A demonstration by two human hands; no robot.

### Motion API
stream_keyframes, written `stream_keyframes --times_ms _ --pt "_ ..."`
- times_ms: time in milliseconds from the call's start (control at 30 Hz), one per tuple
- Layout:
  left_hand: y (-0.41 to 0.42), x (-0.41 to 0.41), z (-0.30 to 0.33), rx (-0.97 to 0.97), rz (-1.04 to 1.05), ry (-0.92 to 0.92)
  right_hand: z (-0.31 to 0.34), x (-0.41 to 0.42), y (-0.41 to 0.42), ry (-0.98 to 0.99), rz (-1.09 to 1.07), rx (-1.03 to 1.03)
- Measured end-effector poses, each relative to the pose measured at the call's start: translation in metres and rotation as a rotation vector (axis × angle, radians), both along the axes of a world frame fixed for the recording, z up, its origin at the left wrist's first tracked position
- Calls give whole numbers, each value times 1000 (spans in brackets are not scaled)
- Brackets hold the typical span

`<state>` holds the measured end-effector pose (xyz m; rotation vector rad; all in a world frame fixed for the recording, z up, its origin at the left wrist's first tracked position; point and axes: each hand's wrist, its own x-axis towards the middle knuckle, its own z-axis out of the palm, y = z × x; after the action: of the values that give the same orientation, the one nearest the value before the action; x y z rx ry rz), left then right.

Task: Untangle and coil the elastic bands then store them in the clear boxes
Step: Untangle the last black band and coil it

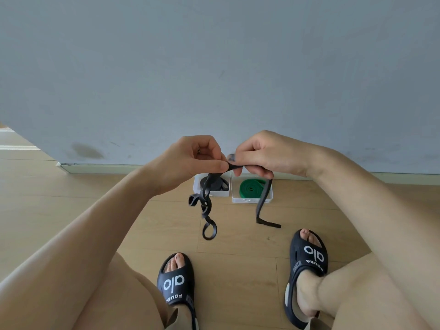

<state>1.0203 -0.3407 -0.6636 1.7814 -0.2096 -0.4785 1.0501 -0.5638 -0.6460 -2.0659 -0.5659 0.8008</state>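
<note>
A black elastic band [207, 206] hangs in the air between the person's two hands, above the wooden floor [95, 210] and in front of the two clear boxes. The left hand [192, 160] pinches the band between thumb and curled fingers, and from that grip a twisted, knotted length drops down in several loops, the lowest loop dangling free near the floor. The right hand [264, 156] grips the same band just beside the left, fingers curled round it, so the two hands sit close together with a short taut stretch of band between them. From the right hand a flat, untwisted tail falls straight down and bends where its end meets the floor. Behind the hanging band, against the foot of the grey wall [214, 67], stand the boxes side by side: the left box [222, 192] holds a coiled black band [217, 184], partly hidden by the hanging one, and the right box [252, 200] holds a coiled green band [250, 188]. Nearer the person, two feet in black slides [175, 282] with white lettering rest on the floor, well apart, with bare knees at the lower edge.
</note>
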Motion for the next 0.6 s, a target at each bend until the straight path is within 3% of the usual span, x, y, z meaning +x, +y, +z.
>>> stream_keyframes --times_ms 233,600 --pt "1 -6 -8 236 -155 -164 0 4 -8 54 -67 64" --pt "12 -9 9 256 -9 -178 6 5 -17 118 -50 2"
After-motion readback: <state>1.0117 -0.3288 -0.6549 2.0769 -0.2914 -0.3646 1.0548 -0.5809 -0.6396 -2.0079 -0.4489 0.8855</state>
